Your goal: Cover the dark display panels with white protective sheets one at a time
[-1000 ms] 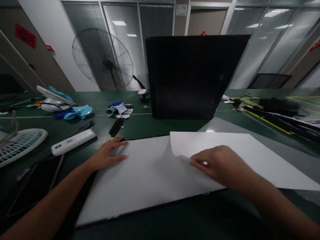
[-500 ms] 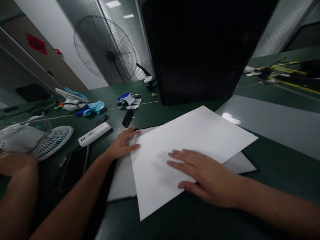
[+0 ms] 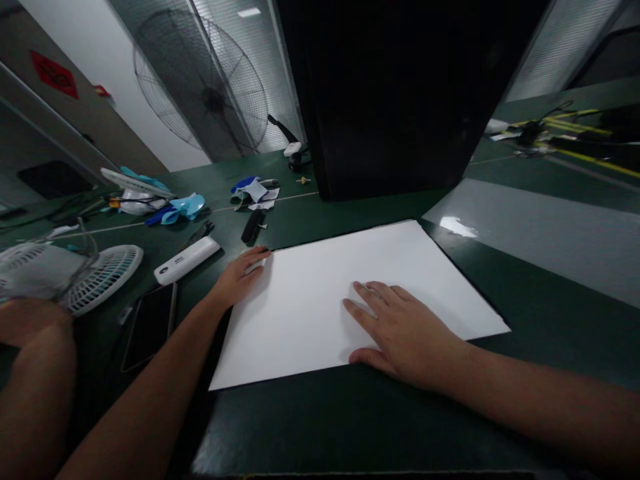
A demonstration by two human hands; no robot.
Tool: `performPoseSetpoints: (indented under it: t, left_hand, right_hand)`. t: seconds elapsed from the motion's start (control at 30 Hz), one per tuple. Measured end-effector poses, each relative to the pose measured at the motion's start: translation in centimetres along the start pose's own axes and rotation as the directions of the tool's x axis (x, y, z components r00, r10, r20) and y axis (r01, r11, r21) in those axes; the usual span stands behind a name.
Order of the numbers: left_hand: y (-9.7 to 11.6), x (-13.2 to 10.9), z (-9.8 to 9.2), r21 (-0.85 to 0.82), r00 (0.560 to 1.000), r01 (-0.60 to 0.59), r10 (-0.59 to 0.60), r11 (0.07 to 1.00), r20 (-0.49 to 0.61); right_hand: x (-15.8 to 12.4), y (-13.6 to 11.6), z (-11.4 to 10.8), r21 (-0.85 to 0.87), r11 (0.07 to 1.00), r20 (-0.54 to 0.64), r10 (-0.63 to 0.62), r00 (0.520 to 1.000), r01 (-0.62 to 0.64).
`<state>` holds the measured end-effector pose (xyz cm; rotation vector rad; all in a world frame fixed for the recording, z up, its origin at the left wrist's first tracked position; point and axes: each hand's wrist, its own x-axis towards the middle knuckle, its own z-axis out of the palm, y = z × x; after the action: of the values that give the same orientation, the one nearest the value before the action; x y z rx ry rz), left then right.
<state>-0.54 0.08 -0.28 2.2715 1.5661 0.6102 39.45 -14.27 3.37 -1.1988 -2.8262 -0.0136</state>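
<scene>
A white sheet (image 3: 305,300) lies flat on the dark green table (image 3: 320,427), its edges nearly lined up over a dark-edged panel that shows only as a thin rim. My right hand (image 3: 400,327) rests on the sheet near its front edge, palm down with fingers spread. At the sheet's far left corner is my left hand (image 3: 240,277), fingers apart and touching the edge there. Neither hand grips anything.
A large black screen (image 3: 405,100) stands behind the sheet. Leftward are a white power bank (image 3: 187,260), a phone (image 3: 150,327), a small white fan (image 3: 107,277) and another person's arm (image 3: 40,373). On the right lies a glossy grey sheet (image 3: 540,233).
The white sheet has turned and settled to line up with the panel beneath, whose corners stuck out before. My right hand moved with it, and my view has shifted slightly.
</scene>
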Motion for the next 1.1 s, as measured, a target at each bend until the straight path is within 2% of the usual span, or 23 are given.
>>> performPoseSetpoints:
  t: [0.17, 0.27, 0.3, 0.37, 0.4, 0.5, 0.57, 0.63, 0.7, 0.87, 1.03, 1.1]
  left_hand:
    - [-0.4, 0.3, 0.4, 0.056, 0.999, 0.027, -0.026, 0.998, -0.022]
    - [-0.1, 0.3, 0.3, 0.088, 0.999, 0.043, -0.043, 0.995, -0.004]
    - [0.0, 0.3, 0.2, 0.092, 0.999, 0.055, -0.055, 0.994, -0.003]
    - [0.3, 0.3, 0.2, 0.099, 0.997, 0.082, -0.082, 0.992, -0.004]
    - [0.4, 0.3, 0.2, 0.103, 0.996, 0.093, -0.093, 0.990, -0.007]
    - [0.7, 0.4, 0.3, 0.112, 0.992, 0.122, -0.121, 0.986, -0.021]
    - [0.9, 0.4, 0.4, 0.122, 0.991, 0.135, -0.132, 0.983, -0.037]
    - [0.9, 0.5, 0.4, 0.131, 0.991, 0.130, -0.123, 0.983, -0.060]
    - [0.9, 0.5, 0.4, 0.129, 0.992, 0.108, -0.099, 0.986, -0.073]
    - [0.8, 0.6, 0.4, 0.128, 0.996, 0.084, -0.081, 0.988, -0.024]
    - [0.6, 0.6, 0.4, 0.141, 0.993, 0.116, -0.113, 0.983, -0.023]
    - [0.6, 0.5, 0.4, 0.134, 0.992, 0.124, -0.122, 0.983, -0.019]
  right_hand:
    - [0.0, 0.7, -0.9, 0.062, 0.997, 0.029, -0.041, 0.999, 0.039]
    - [0.2, 3.4, -2.0, 0.159, 0.987, 0.028, -0.042, 0.999, 0.037]
    - [0.3, 4.9, -2.3, 0.174, 0.985, 0.006, 0.010, 1.000, -0.011]
    - [0.1, 8.8, -2.7, 0.135, 0.970, -0.059, 0.213, 0.975, -0.203]
    - [-0.1, 11.0, -2.7, 0.094, 0.939, -0.097, 0.339, 0.936, -0.330]
    - [-1.5, 17.7, -1.9, 0.027, 0.753, -0.158, 0.653, 0.741, -0.657]
    - [-2.7, 21.0, -1.0, 0.032, 0.618, -0.122, 0.783, 0.610, -0.786]
    - [-3.6, 22.9, -0.1, 0.032, 0.515, -0.053, 0.857, 0.513, -0.857]
    - [-3.9, 23.6, 0.5, 0.027, 0.464, -0.005, 0.886, 0.464, -0.885]
    - [-3.3, 22.6, 0.4, -0.001, 0.431, 0.013, 0.902, 0.431, -0.902]
    - [-3.4, 20.3, -2.1, -0.028, 0.393, -0.022, 0.919, 0.393, -0.919]
    - [-3.4, 18.8, -3.7, -0.042, 0.400, -0.044, 0.915, 0.402, -0.915]
